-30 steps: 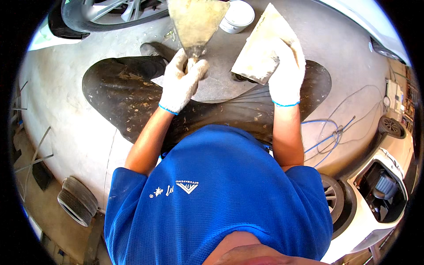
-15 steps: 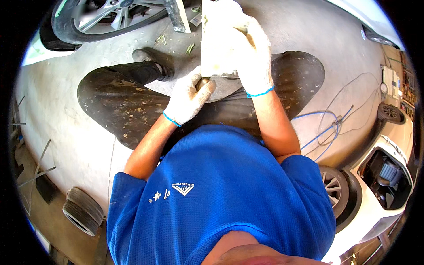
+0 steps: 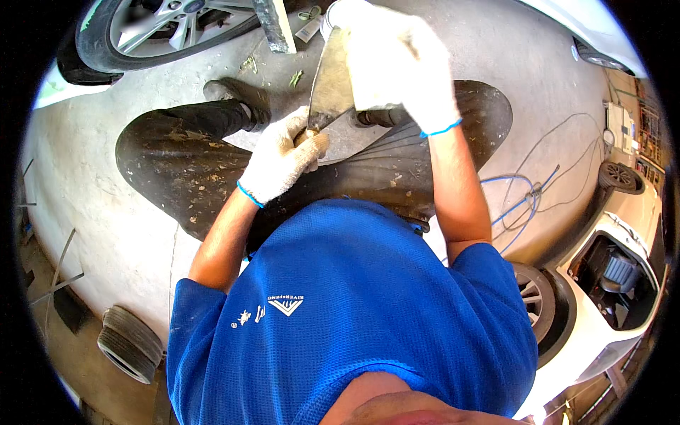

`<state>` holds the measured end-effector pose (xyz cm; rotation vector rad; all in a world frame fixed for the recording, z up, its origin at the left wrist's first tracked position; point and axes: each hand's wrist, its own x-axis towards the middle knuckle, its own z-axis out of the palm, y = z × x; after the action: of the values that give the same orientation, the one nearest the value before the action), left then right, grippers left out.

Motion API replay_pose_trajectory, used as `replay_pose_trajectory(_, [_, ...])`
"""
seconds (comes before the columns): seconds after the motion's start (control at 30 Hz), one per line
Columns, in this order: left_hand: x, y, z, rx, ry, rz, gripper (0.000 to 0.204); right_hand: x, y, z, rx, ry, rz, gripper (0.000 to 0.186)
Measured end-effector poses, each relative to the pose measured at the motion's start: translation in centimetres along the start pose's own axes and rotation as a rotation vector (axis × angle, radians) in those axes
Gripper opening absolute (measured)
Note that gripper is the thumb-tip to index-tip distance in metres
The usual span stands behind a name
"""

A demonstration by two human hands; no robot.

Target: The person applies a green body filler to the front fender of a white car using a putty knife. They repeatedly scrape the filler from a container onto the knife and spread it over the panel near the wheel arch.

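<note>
My left hand [image 3: 273, 163], in a white knitted glove, closes round the lower end of a putty knife. Its broad triangular blade [image 3: 331, 85] points away from me and is smeared with greyish material. Just to the right, my gloved right hand [image 3: 428, 78] grips a pale flat plate [image 3: 370, 78]; glare washes out its surface, so I cannot make out its exact kind. The plate's left edge lies close beside the blade; whether they touch I cannot tell. Beyond both, a white round can [image 3: 331, 20] is partly hidden behind the plate and hand.
Stained dark trousers [image 3: 184, 152] cover my spread knees. A car wheel [image 3: 106, 35] and an upright board [image 3: 275, 25] stand at far left. Green scraps [image 3: 295, 78] lie on the floor. Tyres [image 3: 129, 343] rest at lower left, a blue hose [image 3: 520, 185] at right, beside a white car [image 3: 567, 375].
My right hand and the pale plate have moved right, uncovering the putty knife's blade. My left hand has shifted slightly left and toward me.
</note>
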<state>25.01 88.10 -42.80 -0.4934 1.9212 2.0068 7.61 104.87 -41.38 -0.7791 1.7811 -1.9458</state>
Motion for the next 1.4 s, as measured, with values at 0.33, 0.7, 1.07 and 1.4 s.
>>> replay_pose_trajectory(0.33, [0.4, 1.4, -0.6, 0.03, -0.035, -0.156, 0.023, -1.6, 0.6, 2.3, -0.52, -0.298, -0.188, 0.022])
replay_pose_trajectory(0.7, [-0.9, 2.5, -1.7, -0.089, 0.111, -0.074, 0.025, 1.0, 1.2, 0.1, -0.63, -0.081, -0.106, 0.023])
replay_pose_trajectory(1.07, [-1.8, 2.2, -2.4, 0.009, 0.387, -0.08, 0.015, -2.1, 4.2, 9.7, -0.983, -0.04, -0.666, 0.029])
replay_pose_trajectory(1.4, [-2.9, 0.0, -3.2, -0.12, 0.494, 0.025, 0.018, -2.0, 4.7, 11.7, -0.897, -0.061, -0.739, 0.022])
